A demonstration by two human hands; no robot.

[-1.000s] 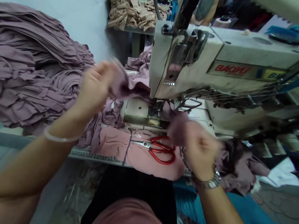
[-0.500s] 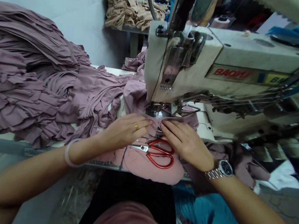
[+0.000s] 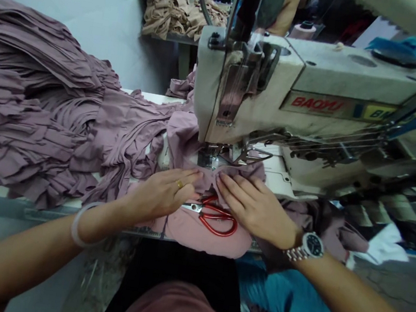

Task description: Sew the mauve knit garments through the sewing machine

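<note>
Mauve fabric (image 3: pixel 208 179) lies in front of the presser foot (image 3: pixel 212 151) of a sewing machine (image 3: pixel 247 99). My left hand (image 3: pixel 165 191) pinches its edge on the left, the fingers pressed together; a gold ring is on one finger. On the right, my right hand (image 3: pixel 255 207) holds the same edge at its fingertips, the thumb hidden beneath. A short stretch of cloth runs between the two hands. Red-handled scissors (image 3: pixel 217 220) rest on a pink pad (image 3: pixel 207 239) just below the hands, one handle loop partly covered by cloth and fingers.
A large heap of mauve pieces (image 3: pixel 42 115) covers the table's left side. Darker cloth (image 3: pixel 311 218) lies to the right, near a white scrap (image 3: pixel 386 245). Beyond the machine are a beige fabric pile (image 3: pixel 167 9), a thread cone (image 3: pixel 304 30) and another person's arm (image 3: pixel 288 11).
Both hands have drawn slightly toward me, away from the presser foot, with the mauve fabric edge. Cloth and fingers now cover more of the scissors' upper loop. The view has shifted a little.
</note>
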